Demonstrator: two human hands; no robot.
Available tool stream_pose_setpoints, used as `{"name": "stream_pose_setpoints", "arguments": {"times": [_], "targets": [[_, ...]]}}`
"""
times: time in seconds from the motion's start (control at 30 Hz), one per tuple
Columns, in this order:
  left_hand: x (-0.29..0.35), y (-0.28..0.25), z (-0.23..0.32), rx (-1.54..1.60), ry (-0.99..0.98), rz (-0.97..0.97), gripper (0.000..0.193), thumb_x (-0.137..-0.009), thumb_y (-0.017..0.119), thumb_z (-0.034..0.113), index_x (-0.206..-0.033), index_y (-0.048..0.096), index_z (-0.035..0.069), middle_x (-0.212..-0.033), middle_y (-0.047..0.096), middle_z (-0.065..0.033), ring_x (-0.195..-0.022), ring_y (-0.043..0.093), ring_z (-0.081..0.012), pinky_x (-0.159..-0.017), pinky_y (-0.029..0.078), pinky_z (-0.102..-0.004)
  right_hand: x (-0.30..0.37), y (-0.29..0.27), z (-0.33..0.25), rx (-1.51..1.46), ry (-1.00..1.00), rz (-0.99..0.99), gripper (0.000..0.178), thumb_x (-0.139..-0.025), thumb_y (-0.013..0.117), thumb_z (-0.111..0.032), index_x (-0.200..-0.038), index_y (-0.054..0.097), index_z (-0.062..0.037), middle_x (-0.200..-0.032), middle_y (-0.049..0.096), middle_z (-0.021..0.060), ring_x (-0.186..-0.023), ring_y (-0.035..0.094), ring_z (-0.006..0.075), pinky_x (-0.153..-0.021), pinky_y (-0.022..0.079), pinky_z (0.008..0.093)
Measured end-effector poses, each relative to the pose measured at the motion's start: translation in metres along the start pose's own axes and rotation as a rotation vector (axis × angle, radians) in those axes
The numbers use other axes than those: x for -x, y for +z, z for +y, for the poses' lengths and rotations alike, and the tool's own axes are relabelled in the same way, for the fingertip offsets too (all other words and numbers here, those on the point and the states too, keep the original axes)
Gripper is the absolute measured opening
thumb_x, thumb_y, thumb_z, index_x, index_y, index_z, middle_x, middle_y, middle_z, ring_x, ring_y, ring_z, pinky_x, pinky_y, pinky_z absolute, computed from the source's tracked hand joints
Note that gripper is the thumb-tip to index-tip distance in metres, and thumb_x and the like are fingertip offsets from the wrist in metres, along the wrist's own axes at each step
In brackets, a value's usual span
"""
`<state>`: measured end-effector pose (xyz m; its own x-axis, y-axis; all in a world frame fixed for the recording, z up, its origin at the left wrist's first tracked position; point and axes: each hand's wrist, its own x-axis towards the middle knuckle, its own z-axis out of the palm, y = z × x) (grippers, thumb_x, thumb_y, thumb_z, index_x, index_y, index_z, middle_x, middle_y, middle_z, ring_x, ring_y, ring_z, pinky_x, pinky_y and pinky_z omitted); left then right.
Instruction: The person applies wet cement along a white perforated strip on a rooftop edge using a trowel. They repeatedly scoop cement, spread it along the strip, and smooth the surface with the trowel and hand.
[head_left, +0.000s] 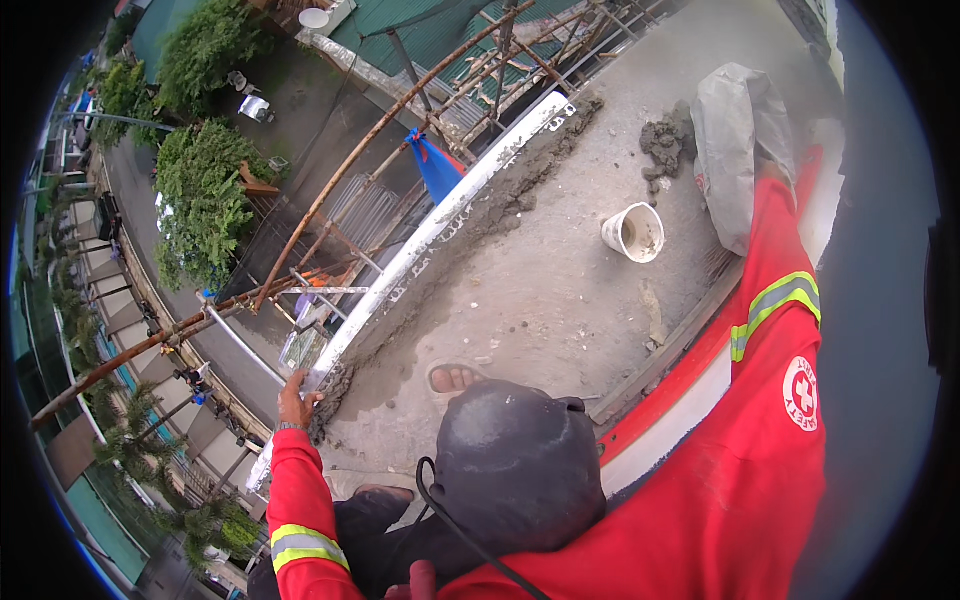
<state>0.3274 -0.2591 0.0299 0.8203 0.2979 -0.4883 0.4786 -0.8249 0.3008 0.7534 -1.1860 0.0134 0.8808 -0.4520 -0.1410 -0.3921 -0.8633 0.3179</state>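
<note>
My left hand (296,402) grips the white edge (420,245) of a concrete ledge, its fingers curled over the rim beside wet mortar (510,190). At the far right, my right arm reaches to a pale woven sack (735,150). Only a little of my right hand (771,173) shows at the sack; its fingers are hidden. Left of the sack, a white plastic tub (633,233) leans with its mouth facing me, grey residue inside. A heap of grey mortar (666,145) lies against the sack's left side.
Bare toes (455,378) rest on the concrete slab (540,310), near a dark rounded shape (515,465) with a black cable. Beyond the white edge is a drop, with rusty scaffold poles (390,115), a blue cloth (435,165) and trees below. A red-edged board (670,385) runs along the right.
</note>
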Motion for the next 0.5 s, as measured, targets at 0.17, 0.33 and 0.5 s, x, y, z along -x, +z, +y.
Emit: {"name": "stream_pose_setpoints", "arguments": {"times": [0.17, 0.33, 0.5], "targets": [[0.003, -0.007, 0.013, -0.015, 0.008, -0.013, 0.052, -0.064, 0.075, 0.005, -0.112, 0.056, 0.007, -0.104, 0.064, -0.0168, -0.099, 0.059, -0.0367, -0.084, 0.046, -0.0414, -0.031, 0.045, 0.018, -0.144, 0.080, 0.005, 0.036, -0.079, 0.049, -0.021, -0.109, 0.063, -0.0072, -0.112, 0.060, 0.0205, -0.108, 0.055, 0.0358, -0.091, 0.044, 0.0393], [0.001, -0.003, 0.009, 0.037, 0.011, -0.005, 0.053, -0.064, 0.076, 0.008, -0.113, 0.055, 0.010, -0.101, 0.064, -0.0171, -0.097, 0.060, -0.0370, -0.084, 0.046, -0.0420, -0.065, 0.085, 0.042, -0.293, 0.122, 0.022, 0.039, -0.082, 0.045, -0.023, -0.112, 0.061, -0.0042, -0.114, 0.059, 0.0235, -0.111, 0.054, 0.0363, -0.092, 0.042, 0.0371], [0.004, -0.002, 0.006, -0.008, -0.004, 0.021, 0.053, -0.064, 0.076, 0.008, -0.114, 0.055, 0.010, -0.102, 0.064, -0.0176, -0.098, 0.059, -0.0373, -0.084, 0.046, -0.0421, -0.064, 0.094, 0.042, -0.335, 0.136, 0.020, 0.039, -0.083, 0.045, -0.024, -0.112, 0.061, -0.0025, -0.113, 0.059, 0.0236, -0.109, 0.053, 0.0353, -0.091, 0.042, 0.0360]]}}
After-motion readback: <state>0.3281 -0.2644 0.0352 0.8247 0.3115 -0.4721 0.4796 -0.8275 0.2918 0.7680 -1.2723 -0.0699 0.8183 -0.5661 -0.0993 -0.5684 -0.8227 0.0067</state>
